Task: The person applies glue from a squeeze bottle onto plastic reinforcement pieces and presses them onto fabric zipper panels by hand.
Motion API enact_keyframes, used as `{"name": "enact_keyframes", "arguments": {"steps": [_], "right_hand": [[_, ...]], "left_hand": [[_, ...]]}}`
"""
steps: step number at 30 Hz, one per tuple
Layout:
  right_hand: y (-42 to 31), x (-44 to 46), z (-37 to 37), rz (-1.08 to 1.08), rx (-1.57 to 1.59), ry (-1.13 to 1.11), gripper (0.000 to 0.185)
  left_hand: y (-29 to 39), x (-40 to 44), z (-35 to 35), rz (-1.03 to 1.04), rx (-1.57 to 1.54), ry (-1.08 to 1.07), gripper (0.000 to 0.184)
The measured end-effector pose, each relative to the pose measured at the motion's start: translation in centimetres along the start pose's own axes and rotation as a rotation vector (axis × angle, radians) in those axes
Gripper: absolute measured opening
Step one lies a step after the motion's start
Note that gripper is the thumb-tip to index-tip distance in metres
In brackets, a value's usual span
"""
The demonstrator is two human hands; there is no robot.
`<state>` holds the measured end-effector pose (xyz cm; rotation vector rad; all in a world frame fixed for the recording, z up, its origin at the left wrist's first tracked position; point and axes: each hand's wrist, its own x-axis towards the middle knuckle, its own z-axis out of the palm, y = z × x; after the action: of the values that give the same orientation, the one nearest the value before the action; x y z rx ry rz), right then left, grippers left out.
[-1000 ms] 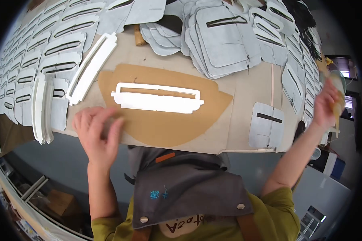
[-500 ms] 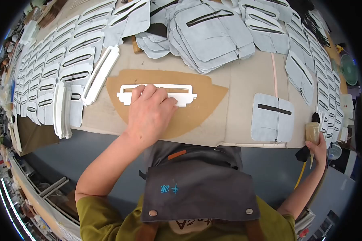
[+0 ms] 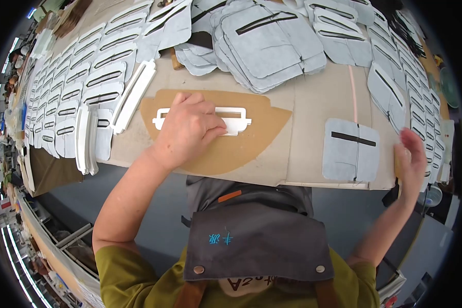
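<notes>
A white slotted piece (image 3: 235,124) lies on a tan sheet (image 3: 254,146) near the middle of the table. Over its left half rests my left hand (image 3: 191,128), fingers bent and closed on the piece. At the table's right edge is my right hand (image 3: 411,160), slightly blurred, with its fingers curled. Part of a yellowish object (image 3: 398,160) shows beside that palm; whether the fingers grip it is unclear. A grey panel with a black strip (image 3: 351,150) lies to the left of my right hand.
Another white slotted piece (image 3: 133,97) lies left of the tan sheet, beside a stack of white strips (image 3: 86,139). Piled grey panels (image 3: 267,43) stand at the back. Rows of slotted grey panels (image 3: 105,77) cover the left side, and more (image 3: 416,97) line the right.
My left hand has come from the table's front edge onto the white piece. My right hand, earlier around a yellowish bottle, has moved in from the far right and now sits at the table's edge.
</notes>
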<state>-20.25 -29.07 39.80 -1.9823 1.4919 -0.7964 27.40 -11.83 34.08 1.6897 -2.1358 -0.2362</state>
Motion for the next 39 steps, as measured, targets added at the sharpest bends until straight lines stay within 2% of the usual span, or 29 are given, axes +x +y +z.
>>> {"name": "enact_keyframes", "arguments": {"steps": [1,3,4,5,7,10,14,16,20,22,26,30,32,37,39], "right_hand": [[-3.5,-0.1,2.9,-0.099,0.086,-0.168,0.031],[-9.5,-1.8,9.8,-0.302,0.228,-0.506,0.028],[-11.6,-2.3,12.7,-0.471,0.180,-0.685,0.029],[-12.9,-3.0,15.4,-0.513,0.135,-0.812,0.026],[-13.3,-4.6,20.1,-0.686,0.041,-0.751,0.042],[-13.6,-5.1,23.4,-0.682,0.004,-0.710,0.050],[-13.8,-5.8,24.1,-0.630,-0.143,-0.708,0.051],[-13.8,-5.8,24.2,-0.716,-0.078,-0.706,0.047],[-14.1,-6.0,24.5,-0.693,-0.075,-0.693,0.044],[-14.3,-6.0,24.7,-0.708,-0.074,-0.699,0.044],[-14.5,-6.3,24.6,-0.705,-0.101,-0.721,0.042],[-13.9,-6.6,25.7,-0.658,-0.071,-0.648,0.035],[-14.0,-6.4,25.8,-0.673,-0.103,-0.741,0.045],[-14.0,-6.5,26.1,-0.710,-0.069,-0.698,0.040],[-13.7,-6.3,25.8,-0.738,-0.047,-0.672,0.037]], "left_hand": [[0.0,0.1,0.0,0.002,-0.001,-0.013,0.007],[0.0,0.2,-0.1,0.015,-0.003,-0.011,0.006],[0.0,0.1,-0.1,0.024,-0.007,-0.010,0.005],[0.1,0.1,-0.1,0.023,-0.010,-0.008,0.005],[0.1,0.2,-0.1,0.041,0.012,-0.009,0.006],[-0.1,0.3,-0.1,0.093,-0.002,0.008,0.008],[0.0,0.7,0.2,0.157,0.000,0.000,0.012],[0.1,0.6,0.1,0.110,0.030,-0.004,0.008],[0.0,0.4,0.3,0.123,0.035,0.035,0.009],[-0.2,0.3,0.6,0.118,0.021,0.045,0.019],[0.4,0.4,1.0,0.123,0.052,0.038,0.023],[1.0,0.2,1.0,0.075,0.210,0.065,0.029],[1.5,0.3,0.9,0.088,0.227,0.064,0.027],[1.3,0.3,0.3,0.025,0.199,0.098,0.026],[1.1,0.6,-0.5,-0.058,0.206,0.182,0.022]]}}
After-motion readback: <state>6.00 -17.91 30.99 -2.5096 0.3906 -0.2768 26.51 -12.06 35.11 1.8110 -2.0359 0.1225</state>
